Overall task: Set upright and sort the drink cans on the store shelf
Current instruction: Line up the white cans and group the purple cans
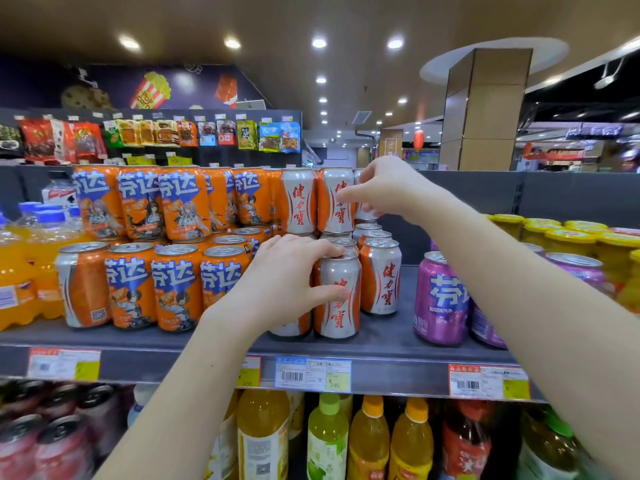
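On the grey shelf (388,341) stand orange cans (176,285) at the left and silver-and-orange cans with red script in the middle. My left hand (284,289) grips an upright silver-and-orange front-row can (337,299), fingers over its top and thumb across its side. My right hand (384,188) is higher up, its fingers closed on a silver-and-orange can (363,211) in the stacked upper row, mostly hidden behind the hand. Next to it stand two more upper-row silver cans (299,202). A further silver can (381,275) stands to the right of the held one.
Purple cans (440,299) stand at the right of the shelf, with yellow-lidded jars (568,237) behind them. Orange drink bottles (20,271) are at the far left. Bottles (370,441) fill the lower shelf. Price tags (313,374) line the shelf edge.
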Demonstrator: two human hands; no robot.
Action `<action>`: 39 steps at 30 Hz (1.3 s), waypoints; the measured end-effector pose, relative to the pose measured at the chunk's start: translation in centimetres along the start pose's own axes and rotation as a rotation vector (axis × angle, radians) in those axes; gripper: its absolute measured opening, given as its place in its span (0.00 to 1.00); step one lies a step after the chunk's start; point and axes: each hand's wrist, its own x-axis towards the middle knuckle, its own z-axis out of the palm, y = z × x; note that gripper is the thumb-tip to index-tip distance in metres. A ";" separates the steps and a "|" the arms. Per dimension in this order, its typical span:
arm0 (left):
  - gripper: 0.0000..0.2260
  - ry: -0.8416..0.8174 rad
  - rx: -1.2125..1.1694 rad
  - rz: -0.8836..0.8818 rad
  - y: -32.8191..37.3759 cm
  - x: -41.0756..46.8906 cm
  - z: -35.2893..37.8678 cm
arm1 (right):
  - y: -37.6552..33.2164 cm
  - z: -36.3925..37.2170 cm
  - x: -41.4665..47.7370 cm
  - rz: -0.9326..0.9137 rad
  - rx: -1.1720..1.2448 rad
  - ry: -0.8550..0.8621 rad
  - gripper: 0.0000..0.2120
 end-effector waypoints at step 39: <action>0.27 0.047 -0.084 0.002 -0.9 -0.1 0.5 | 2.2 -0.4 -10.8 0.125 -0.152 -0.046 0.39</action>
